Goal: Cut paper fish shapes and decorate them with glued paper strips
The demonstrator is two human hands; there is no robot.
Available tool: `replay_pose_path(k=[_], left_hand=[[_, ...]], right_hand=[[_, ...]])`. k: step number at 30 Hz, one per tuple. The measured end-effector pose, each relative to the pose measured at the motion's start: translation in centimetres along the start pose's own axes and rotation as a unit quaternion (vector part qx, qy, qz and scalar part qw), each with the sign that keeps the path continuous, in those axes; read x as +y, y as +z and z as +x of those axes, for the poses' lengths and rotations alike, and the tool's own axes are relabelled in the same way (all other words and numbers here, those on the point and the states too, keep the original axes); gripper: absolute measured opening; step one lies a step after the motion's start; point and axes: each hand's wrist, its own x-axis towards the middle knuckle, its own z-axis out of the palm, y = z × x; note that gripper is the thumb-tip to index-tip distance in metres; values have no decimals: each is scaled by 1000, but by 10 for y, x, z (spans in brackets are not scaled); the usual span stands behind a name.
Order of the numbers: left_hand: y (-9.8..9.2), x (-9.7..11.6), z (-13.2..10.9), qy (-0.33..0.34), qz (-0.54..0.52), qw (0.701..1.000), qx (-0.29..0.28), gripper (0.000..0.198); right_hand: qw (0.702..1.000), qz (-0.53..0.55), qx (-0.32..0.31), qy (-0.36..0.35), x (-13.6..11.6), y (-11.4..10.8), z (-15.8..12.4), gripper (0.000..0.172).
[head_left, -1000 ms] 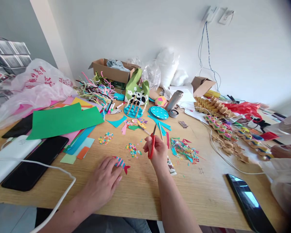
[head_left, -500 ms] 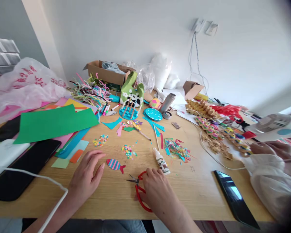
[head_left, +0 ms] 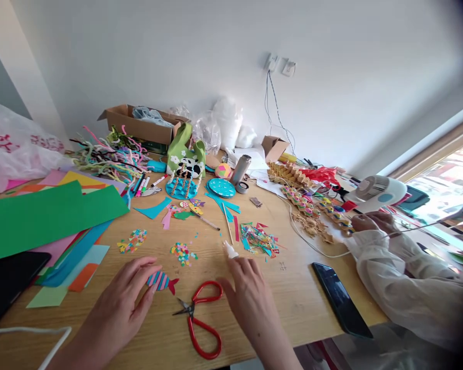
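A striped pink and blue paper fish (head_left: 159, 280) with a red tail lies on the table. My left hand (head_left: 125, 293) has its thumb and fingertips at the fish's head end, which they partly cover. My right hand (head_left: 250, 290) is closed over a white glue bottle (head_left: 231, 251); only the nozzle and shoulder show past the fingers. Red-handled scissors (head_left: 206, 329) rest on the wood between my hands, blades parted and pointing left, touched by neither. Beyond them are a pile of small coloured paper dots (head_left: 183, 254) and a dot-covered fish shape (head_left: 133, 241).
Coloured paper sheets (head_left: 54, 216) are stacked at left. Paper scraps (head_left: 258, 239), a thin stick (head_left: 227, 223) and a pen (head_left: 207, 222) lie ahead. A phone (head_left: 341, 298) sits at right, near another person's sleeve (head_left: 389, 277). A steel flask (head_left: 241, 169) stands farther back.
My right hand has let go of the scissors and moved up onto the glue bottle. My left hand has reached the paper fish. The view has turned to the right.
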Motion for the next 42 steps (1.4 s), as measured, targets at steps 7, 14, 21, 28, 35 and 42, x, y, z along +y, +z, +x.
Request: replay_pose_path(k=[7, 14, 21, 28, 35, 42], left_hand=[[3, 16, 18, 55, -22, 998, -20, 30], [12, 21, 32, 75, -40, 996, -29, 32], [29, 11, 39, 94, -63, 994, 4, 33], [38, -8, 33, 59, -71, 996, 13, 31], [34, -17, 36, 42, -75, 996, 24, 26], [31, -13, 36, 30, -82, 996, 24, 24]], right_hand=[[997, -37, 11, 67, 34, 35, 8, 36], [986, 106, 109, 68, 63, 29, 20, 43], [988, 116, 49, 84, 72, 14, 75, 41], [997, 67, -4, 44, 53, 31, 146, 37], [996, 85, 17, 24, 46, 49, 177, 25], [988, 145, 52, -5, 59, 32, 123, 32]])
